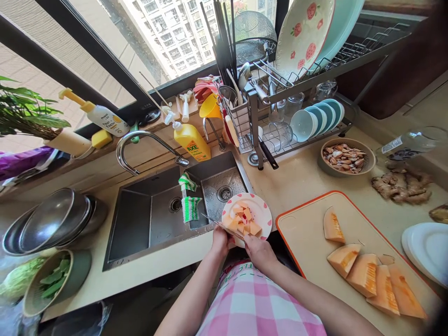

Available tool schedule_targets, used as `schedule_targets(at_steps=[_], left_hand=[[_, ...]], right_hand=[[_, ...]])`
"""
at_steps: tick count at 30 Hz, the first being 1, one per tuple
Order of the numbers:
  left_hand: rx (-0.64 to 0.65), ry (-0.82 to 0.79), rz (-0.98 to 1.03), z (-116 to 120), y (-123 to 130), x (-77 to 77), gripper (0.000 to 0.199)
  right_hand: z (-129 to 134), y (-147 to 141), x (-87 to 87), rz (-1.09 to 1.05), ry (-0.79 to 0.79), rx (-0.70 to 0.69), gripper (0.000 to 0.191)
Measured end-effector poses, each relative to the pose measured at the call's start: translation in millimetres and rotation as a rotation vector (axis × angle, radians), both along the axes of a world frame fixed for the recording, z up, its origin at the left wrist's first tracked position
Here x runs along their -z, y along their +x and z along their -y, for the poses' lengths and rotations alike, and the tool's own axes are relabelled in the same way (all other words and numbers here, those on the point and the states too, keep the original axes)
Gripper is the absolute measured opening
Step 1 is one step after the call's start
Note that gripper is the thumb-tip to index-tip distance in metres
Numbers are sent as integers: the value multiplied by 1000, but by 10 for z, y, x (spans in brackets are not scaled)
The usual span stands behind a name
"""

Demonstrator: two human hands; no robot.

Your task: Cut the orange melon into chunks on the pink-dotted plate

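Pumpkin (255,228) is partly cubed on the near plate (266,212), wedges (362,275) uncut on the right-side board (304,233); the right hand (261,252) grips a knife (212,220), the left hand's (220,240) hold unclear.

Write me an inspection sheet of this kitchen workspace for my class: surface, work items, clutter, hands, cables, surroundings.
Surface: beige counter with a dark two-basin metal sink; water drops in the right basin.
Work items: orange melon chunks on a round white plate with pink hearts; orange melon wedges on a pale, orange-rimmed cutting board.
Clutter: green-and-white striped cloth over the sink divider; stacked dark metal pans left of the sink.
Hands: left hand and right hand at the plate's near edge; a thin blade between them, its holder unclear.
Cables: nothing seen.
Surroundings: dark-framed window; black metal dish rack.
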State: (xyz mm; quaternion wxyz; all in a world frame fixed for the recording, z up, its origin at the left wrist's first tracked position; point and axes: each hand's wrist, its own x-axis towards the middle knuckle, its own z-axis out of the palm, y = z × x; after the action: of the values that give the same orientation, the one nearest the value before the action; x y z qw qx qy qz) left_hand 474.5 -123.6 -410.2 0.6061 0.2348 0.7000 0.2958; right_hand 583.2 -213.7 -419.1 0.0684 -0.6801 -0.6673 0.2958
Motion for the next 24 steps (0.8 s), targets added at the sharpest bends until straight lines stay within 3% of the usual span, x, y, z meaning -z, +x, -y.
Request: schedule_targets(at_steps=[10,24], left_hand=[[-12,59,11,38,-19,88,19],[-12,61,-76,49,25,25,17]], right_hand=[[17,-25,71,-62,47,22,33],[8,-11,41,-123,40,37,34]])
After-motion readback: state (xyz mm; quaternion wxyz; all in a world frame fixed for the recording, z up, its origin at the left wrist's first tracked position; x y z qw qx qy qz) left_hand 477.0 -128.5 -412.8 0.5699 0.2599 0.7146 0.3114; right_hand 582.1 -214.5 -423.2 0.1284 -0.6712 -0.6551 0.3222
